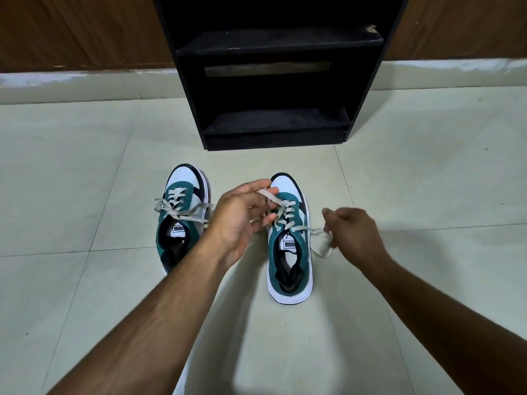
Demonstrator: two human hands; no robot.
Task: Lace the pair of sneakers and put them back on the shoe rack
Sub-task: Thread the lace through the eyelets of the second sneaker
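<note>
Two teal, white and black sneakers stand on the tiled floor, toes pointing away from me. The left sneaker (182,215) has its grey lace threaded, with loose ends lying across it. The right sneaker (289,243) is laced up to the top eyelets. My left hand (242,215) hovers over its forefoot and pinches one grey lace end (269,196) between thumb and fingers. My right hand (353,232), to the right of the shoe, grips the other lace end (320,240), which runs out from the top eyelet and loops below the fist.
A black shoe rack (276,89) with open shelves stands on the floor just beyond the sneakers, against a wooden wall (71,32). Pale floor tiles (71,181) spread to both sides.
</note>
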